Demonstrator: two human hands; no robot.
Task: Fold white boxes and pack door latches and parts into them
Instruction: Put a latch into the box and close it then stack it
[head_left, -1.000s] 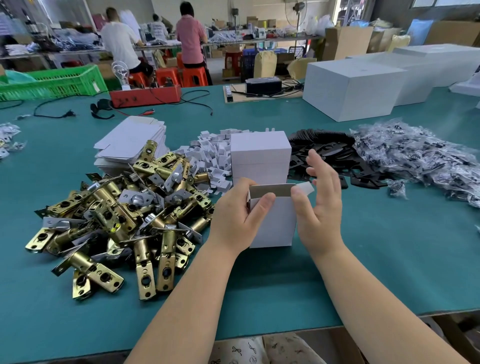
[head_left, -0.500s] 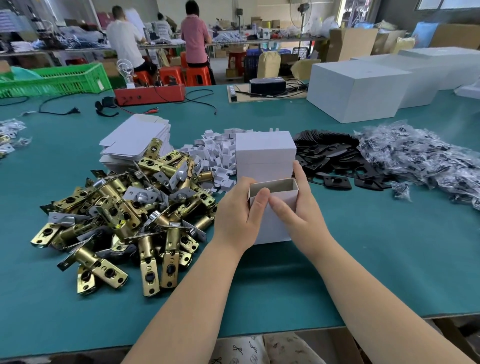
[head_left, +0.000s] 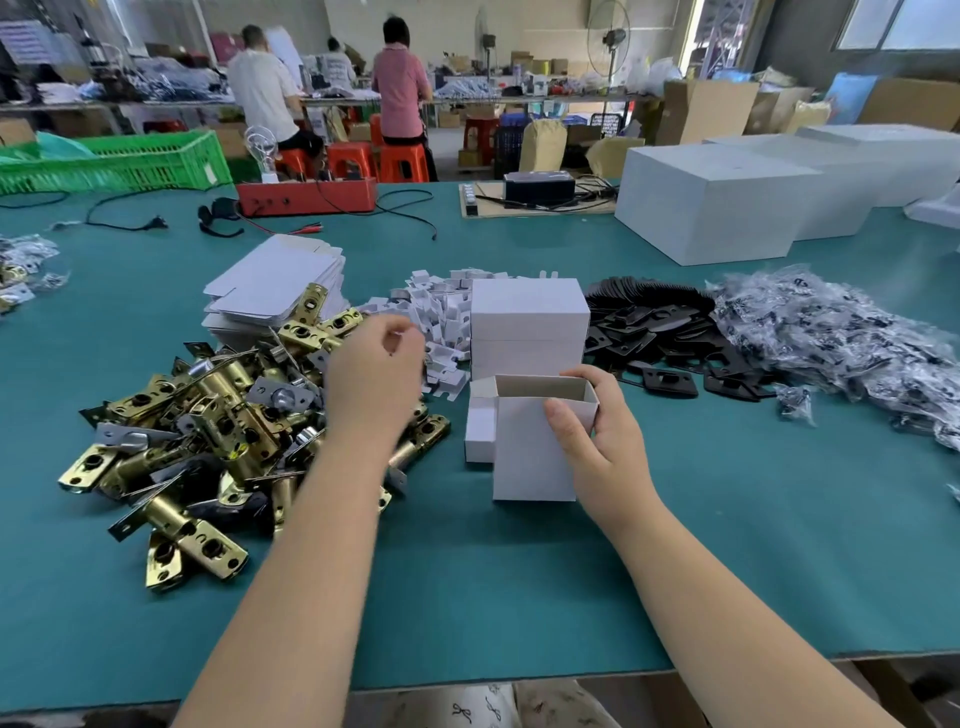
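Open box (head_left: 530, 447) stands upright on the green table (head_left: 727, 545), mouth up, side flap hanging off its left face. Closed white box (head_left: 529, 325) sits directly behind it.

Right hand (head_left: 597, 441) grips the open box at its right top corner: thumb across the front face, fingers curled round the right wall. Box looks stable, not tilted.

Left hand (head_left: 376, 379) is off the box, hovering over the right edge of the latch pile (head_left: 218, 415), left of the box. Fingers loosely curled, holding nothing that I can see. Fingertips partly hidden, so can't rule out a small part.

Step, as I read it: box is formed, now fetch a latch and drop it in.

How to do it clean:
- Keep the right hand clamped at the rim so the mouth stays square and open.
- Take a latch lying on top at the near-right edge of the pile; buried ones are interlocked and will drag neighbours.
- Grab by the barrel, not the faceplate. Plate edges look sharp.
- Feed it long axis down, in line with the box. The mouth is narrow and the card walls will bulge if it goes in crooked.
- Keep the left flap outside while loading.

Other parts: white card bits (head_left: 441, 322) behind-left of the box, black plates (head_left: 660, 332) behind-right, bagged parts (head_left: 831, 343) further right. Flat box blanks (head_left: 275, 286) behind the latch pile.
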